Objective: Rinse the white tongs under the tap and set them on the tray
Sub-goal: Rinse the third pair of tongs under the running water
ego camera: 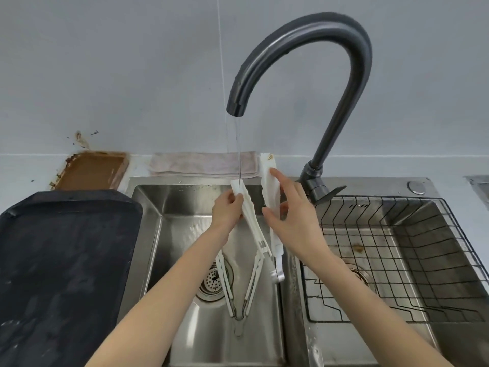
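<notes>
The white plastic tongs (260, 229) hang over the steel sink (150, 234), tips up in the water. My left hand (229, 209) pinches one arm, my right hand (291, 215) grips the other. The flat black tray (60, 260) waits left, nearer my left hand.

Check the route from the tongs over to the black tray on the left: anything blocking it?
Nothing visible does. Both hands, left hand and right hand, hold the white tongs under the tap; only the sink rim separates them from the black tray.
</notes>
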A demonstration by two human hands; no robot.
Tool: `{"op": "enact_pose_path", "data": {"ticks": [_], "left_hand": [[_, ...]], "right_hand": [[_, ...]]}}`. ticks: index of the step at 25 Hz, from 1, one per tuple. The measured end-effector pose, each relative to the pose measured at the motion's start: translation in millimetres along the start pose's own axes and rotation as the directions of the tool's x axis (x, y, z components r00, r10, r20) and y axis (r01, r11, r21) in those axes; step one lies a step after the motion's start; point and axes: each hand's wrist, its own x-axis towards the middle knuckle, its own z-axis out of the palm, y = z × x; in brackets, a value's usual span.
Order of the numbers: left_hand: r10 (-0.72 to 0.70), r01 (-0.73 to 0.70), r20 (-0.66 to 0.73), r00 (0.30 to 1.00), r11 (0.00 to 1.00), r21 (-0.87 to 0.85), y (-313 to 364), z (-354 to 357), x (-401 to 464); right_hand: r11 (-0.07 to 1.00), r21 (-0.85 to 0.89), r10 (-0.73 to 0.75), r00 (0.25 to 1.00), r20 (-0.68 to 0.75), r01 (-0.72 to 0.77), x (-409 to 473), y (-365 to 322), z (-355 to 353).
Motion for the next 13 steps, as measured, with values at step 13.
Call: {"op": "enact_pose_path", "data": {"ticks": [13], "left_hand": [[0.018, 0.008, 0.148, 0.989, 0.985, -0.172, 10.3, -2.9, 4.7]], "right_hand": [[0.995, 0.050, 0.089, 0.995, -0.048, -0.087, -10.4, 9.5, -6.4]]}}
